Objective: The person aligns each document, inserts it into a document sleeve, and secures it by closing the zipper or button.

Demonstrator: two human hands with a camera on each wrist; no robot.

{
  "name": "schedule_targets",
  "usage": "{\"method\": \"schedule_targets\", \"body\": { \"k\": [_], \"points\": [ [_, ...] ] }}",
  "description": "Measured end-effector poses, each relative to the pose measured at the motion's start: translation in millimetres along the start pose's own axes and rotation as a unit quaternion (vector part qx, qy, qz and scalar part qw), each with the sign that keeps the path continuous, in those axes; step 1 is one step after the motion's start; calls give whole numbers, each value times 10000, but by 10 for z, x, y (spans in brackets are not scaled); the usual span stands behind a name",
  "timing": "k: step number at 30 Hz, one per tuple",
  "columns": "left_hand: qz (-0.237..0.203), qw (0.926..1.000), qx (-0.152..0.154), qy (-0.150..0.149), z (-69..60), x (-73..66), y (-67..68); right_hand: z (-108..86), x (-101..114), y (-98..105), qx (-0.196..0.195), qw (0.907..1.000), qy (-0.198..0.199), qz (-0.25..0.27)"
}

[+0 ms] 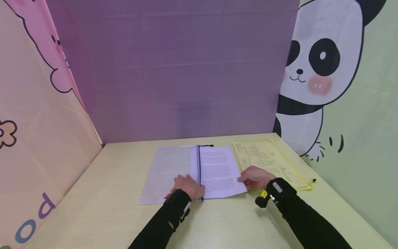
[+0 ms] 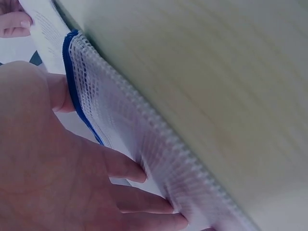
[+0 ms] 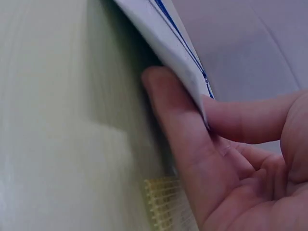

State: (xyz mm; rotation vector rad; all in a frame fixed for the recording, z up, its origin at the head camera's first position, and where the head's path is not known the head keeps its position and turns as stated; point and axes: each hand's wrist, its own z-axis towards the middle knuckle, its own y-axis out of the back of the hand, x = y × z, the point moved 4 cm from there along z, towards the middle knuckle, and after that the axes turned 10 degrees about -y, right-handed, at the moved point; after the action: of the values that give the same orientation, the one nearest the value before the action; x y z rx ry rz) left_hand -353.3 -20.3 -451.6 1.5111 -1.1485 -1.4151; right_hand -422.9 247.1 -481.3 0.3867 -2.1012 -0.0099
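Observation:
A clear mesh zip pouch (image 1: pixel 169 169) with a blue zipper (image 1: pixel 199 166) lies flat on the table. Printed paper sheets (image 1: pixel 219 169) extend from its zipped side, their left part inside the pouch. My left hand (image 1: pixel 188 186) presses on the pouch near its front edge; in the left wrist view the fingers (image 2: pixel 139 199) spread over the mesh and the thumb (image 2: pixel 60 94) is at the blue zipper edge, its tip hidden. With thumb and forefinger, my right hand (image 1: pixel 256 177) pinches the sheets' near right corner, slightly raised; the right wrist view shows the paper edge (image 3: pixel 180 72) between them.
A yellow-edged mesh pouch (image 1: pixel 264 157) holding a sheet with drawings lies at the right, partly behind my right hand. The pale wooden table (image 1: pixel 118 207) meets a purple backdrop at the back and printed cloth walls on both sides.

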Motion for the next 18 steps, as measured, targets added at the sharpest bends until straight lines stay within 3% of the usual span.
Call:
{"method": "schedule_targets", "body": {
  "k": [9,18],
  "points": [
    [41,9999,11,-101,-6,11,12,-74,52,-59,-289,9989,248,-271],
    [-92,9999,-27,-98,0,13,24,-86,94,-178,-296,9964,608,-518]
  ]
}}
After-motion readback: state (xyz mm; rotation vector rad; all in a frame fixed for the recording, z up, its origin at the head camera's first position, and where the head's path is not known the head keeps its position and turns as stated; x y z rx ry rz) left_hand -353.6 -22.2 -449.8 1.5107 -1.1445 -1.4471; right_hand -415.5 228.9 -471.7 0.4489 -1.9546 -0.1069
